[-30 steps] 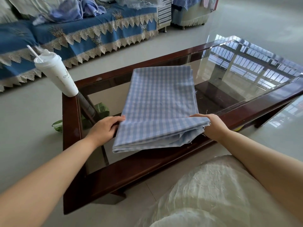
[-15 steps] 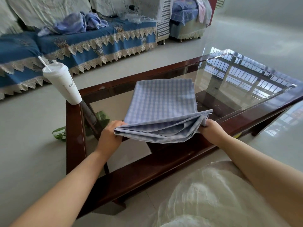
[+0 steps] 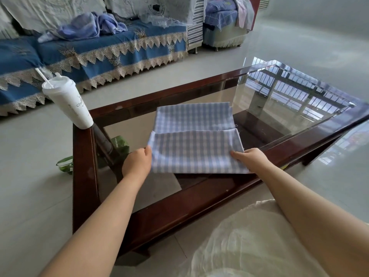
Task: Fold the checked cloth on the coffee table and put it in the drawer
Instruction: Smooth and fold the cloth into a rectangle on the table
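The blue-and-white checked cloth (image 3: pixel 194 144) lies on the glass top of the dark wooden coffee table (image 3: pixel 199 194). Its near half is doubled over the far half, and the folded flap's edge runs across the middle. My left hand (image 3: pixel 138 161) holds the cloth's near left corner, thumb on top. My right hand (image 3: pixel 251 157) holds the near right corner, fingers over the fabric. No drawer is in view.
A white lidded cup with a straw (image 3: pixel 67 101) stands on the table's far left corner. A green bag (image 3: pixel 117 148) lies on the floor under the glass. A blue-covered sofa (image 3: pixel 99 54) runs along the back. White fabric (image 3: pixel 249 242) covers my lap.
Both hands lifted the cloth's near edge and carried it away from me, laying it over the far half. The cloth is now about half as long.
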A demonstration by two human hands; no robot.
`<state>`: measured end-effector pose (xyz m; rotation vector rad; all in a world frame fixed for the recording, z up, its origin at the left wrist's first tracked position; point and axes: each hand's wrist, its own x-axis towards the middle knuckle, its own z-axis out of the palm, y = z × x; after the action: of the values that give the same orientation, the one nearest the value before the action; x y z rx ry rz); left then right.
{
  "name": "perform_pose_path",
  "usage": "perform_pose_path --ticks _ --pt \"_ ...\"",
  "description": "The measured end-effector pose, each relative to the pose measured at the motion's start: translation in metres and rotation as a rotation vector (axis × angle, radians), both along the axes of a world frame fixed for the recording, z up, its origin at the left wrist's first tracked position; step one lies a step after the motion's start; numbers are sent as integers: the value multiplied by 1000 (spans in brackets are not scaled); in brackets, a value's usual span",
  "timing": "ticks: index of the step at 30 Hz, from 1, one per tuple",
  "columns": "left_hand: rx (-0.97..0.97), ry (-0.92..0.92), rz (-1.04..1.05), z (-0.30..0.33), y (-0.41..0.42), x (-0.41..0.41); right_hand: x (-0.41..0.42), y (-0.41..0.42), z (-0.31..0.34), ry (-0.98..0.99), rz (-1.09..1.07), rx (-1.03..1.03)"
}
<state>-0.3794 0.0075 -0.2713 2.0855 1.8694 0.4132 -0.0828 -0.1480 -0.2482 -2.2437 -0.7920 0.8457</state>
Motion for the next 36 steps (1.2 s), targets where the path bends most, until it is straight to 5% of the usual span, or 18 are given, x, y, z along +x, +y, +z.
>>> perform_pose_path --ticks 9,18,20,23,25,29,31,36 --pt "-114 -27 13 -10 2 -6 -1 -4 -8 -191 11 -158" --pt "23 106 0 8 -16 3 -11 4 -6 -378 -13 -265" --pt "146 315 -89 13 -21 8 -19 4 -5 -557 35 -320" --pt "387 437 -565 22 -26 31 -29 7 -7 -693 118 -347" --pt "215 396 -795 16 -28 46 -27 6 -7 -721 146 -338" --pt "-27 395 -762 -3 -22 52 -36 6 -7 -1056 537 110" --pt "-46 400 -752 -6 -18 53 -43 12 -14 -972 746 73" --pt "-61 363 -656 -9 -8 47 -14 28 -28 -594 648 -193"
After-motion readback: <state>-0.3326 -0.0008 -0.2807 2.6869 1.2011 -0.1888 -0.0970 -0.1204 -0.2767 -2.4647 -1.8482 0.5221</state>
